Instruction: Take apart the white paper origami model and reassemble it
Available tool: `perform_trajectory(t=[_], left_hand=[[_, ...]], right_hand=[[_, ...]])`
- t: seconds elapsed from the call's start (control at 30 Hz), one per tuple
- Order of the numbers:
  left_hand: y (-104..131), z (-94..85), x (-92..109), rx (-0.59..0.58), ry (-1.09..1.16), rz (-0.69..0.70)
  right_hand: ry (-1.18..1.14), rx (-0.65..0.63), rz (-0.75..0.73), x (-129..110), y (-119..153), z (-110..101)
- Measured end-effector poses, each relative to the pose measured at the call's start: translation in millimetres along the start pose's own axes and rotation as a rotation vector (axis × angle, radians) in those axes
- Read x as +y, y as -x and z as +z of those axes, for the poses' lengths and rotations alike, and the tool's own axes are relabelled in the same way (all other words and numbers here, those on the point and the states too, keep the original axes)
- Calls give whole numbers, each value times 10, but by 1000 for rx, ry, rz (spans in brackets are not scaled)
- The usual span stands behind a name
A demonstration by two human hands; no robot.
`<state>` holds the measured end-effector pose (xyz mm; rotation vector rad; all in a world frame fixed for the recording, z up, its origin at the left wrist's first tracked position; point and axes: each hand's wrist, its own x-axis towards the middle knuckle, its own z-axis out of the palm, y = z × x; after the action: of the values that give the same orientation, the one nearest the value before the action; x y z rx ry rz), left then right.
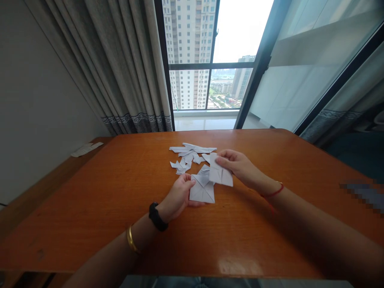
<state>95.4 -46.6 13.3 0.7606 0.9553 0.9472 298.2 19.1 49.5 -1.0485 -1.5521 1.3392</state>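
My left hand (178, 196) grips a square of folded white paper (202, 191) by its left edge, thumb on top and fingers underneath. Diagonal creases cross that square, and a pointed flap sticks up at its far side. In my right hand (234, 163) is a second piece of folded white paper (221, 174), pinched at its upper right corner. It overlaps the right side of the first piece; whether the two touch I cannot tell. Just beyond lie several folded white paper pieces (187, 154) in a loose pile.
Around the papers stretches a brown wooden table (120, 192). A flat pale strip (87, 149) lies on a ledge at the far left. Behind the table are a grey curtain (129, 72) and a window (210, 66). A blurred patch (364, 194) appears at the right edge.
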Motion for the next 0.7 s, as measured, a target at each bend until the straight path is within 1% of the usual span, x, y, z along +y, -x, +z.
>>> perform_trajectory(t=[0.07,0.13,0.2,0.3,0.4,0.47,0.57,0.63,0.7], left_hand=[[10,25,-39,-7,-26,0],[24,50,-67,-32,-18,-2],[43,72,-79,-74,21,-7],[66,96,-81,-120,73,-6],[72,108,-94,-142,49,12],[69,109,-119,-161,-4,29],[62,106,-162,-192,-67,47],[58,105,-175,-203,-62,57],[58,110,-163,-210,-7,55]], right_hand=[[-31,-63,93,133,185,27],[21,-54,116,250,291,100],[142,-10,80,320,336,194],[328,84,-21,349,354,317],[411,181,-111,354,380,390],[422,234,-131,363,407,426],[393,287,-95,366,445,472],[351,295,-72,346,461,481],[297,277,-67,308,468,466]])
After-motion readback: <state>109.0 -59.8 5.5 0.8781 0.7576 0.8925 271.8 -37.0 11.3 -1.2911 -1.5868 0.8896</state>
